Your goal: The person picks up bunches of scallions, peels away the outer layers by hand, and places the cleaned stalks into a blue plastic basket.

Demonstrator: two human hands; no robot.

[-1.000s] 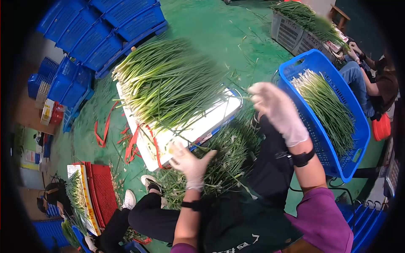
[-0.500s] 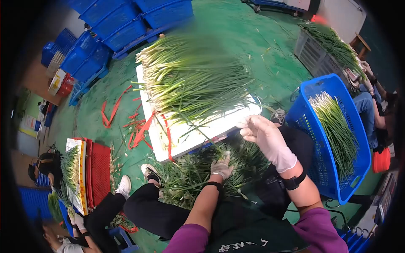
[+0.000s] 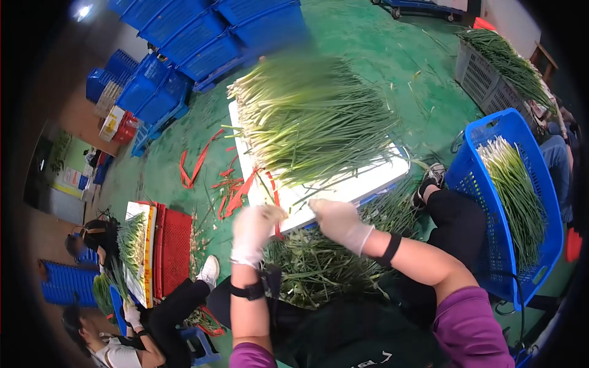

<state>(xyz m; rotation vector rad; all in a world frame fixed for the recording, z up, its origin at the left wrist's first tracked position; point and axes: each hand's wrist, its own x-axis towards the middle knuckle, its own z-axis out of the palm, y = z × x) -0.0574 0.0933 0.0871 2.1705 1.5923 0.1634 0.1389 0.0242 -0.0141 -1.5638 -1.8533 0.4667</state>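
A thick layer of green onions (image 3: 313, 122) lies on a white board (image 3: 392, 164), white ends to the left. My left hand (image 3: 251, 233), in a pale glove, is over the board's front left corner beside a red strap (image 3: 275, 199). Its fingers are curled together and blurred; what they hold, if anything, does not show. Just to the right, my gloved right hand (image 3: 340, 224) is at the front edge with its fingers bent inward, their contents hidden. Below the board, a heap of loose green leaves (image 3: 319, 264) lies between my legs.
A blue basket (image 3: 491, 196) with green onions stands at my right. Blue crates (image 3: 202, 52) are stacked at the back left. Red straps (image 3: 195, 168) lie on the green floor. A co-worker (image 3: 116, 349) sits at the lower left by a red crate (image 3: 175, 245); another sits far right.
My left hand has come up from the leaf heap to the board's front left corner. My right hand has moved left and down to the front edge. The view has shifted.
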